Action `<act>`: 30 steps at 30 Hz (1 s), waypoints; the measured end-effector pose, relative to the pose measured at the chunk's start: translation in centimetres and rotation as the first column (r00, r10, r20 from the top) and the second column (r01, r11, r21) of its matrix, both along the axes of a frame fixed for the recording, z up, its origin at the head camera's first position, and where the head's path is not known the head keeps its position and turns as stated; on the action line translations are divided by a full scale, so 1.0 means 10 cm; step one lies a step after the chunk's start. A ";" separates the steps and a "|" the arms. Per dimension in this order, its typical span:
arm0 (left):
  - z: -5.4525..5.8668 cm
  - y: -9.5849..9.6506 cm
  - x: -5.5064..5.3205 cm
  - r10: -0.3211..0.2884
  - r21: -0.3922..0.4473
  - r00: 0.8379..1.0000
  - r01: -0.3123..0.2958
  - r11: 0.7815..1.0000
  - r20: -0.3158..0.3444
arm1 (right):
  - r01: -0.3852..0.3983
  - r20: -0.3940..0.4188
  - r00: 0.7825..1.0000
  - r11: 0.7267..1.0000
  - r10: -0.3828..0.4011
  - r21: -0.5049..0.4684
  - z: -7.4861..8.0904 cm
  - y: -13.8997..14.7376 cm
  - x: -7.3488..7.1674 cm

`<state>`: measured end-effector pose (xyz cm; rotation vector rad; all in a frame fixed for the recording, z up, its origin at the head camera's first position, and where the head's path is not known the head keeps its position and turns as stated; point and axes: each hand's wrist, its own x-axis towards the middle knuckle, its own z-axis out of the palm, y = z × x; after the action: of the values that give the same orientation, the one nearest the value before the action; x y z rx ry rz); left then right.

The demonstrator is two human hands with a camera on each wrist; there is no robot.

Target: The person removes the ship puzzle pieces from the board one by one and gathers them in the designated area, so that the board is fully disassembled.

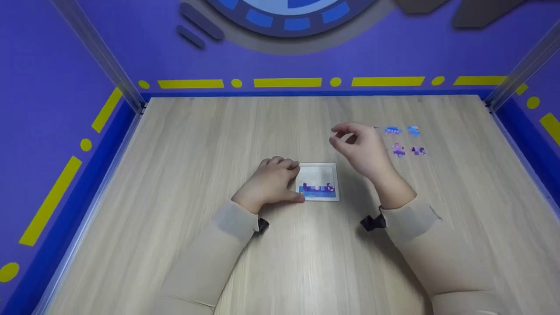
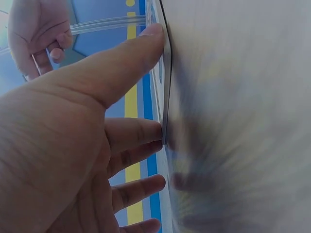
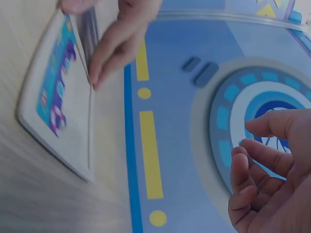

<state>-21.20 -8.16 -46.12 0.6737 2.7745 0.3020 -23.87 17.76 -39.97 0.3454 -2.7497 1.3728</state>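
A small square puzzle tray point(image 1: 317, 174) with a pale rim lies on the table. Joined jigsaw pieces point(image 1: 318, 190) in blue and purple fill its lower part; above them its bottom is bare white. My left hand point(image 1: 273, 181) holds the tray at its left side, thumb by the near corner and index finger by the far one. In the left wrist view that thumb point(image 2: 131, 60) touches the tray's edge. Raised to the right of the tray, my right hand point(image 1: 361, 146) has its fingers loosely bent. Between its thumb and index finger point(image 3: 265, 153) a gap shows, with no piece visible there.
Several loose jigsaw pieces point(image 1: 398, 150) lie in rows beyond the right hand, which partly covers some. Purple-blue panels point(image 1: 280, 65) with yellow marks wall the wooden table point(image 1: 210, 131) at the back and sides.
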 end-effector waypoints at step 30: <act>0.00 -0.04 -0.01 -0.012 0.028 1.000 0.012 1.000 0.000 | -0.369 0.225 0.912 0.925 0.343 0.086 -0.67 -0.28 0.25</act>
<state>-21.26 -8.57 -46.15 0.6960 2.7702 0.3384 -21.37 14.99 -46.70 0.7934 -3.0692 1.3740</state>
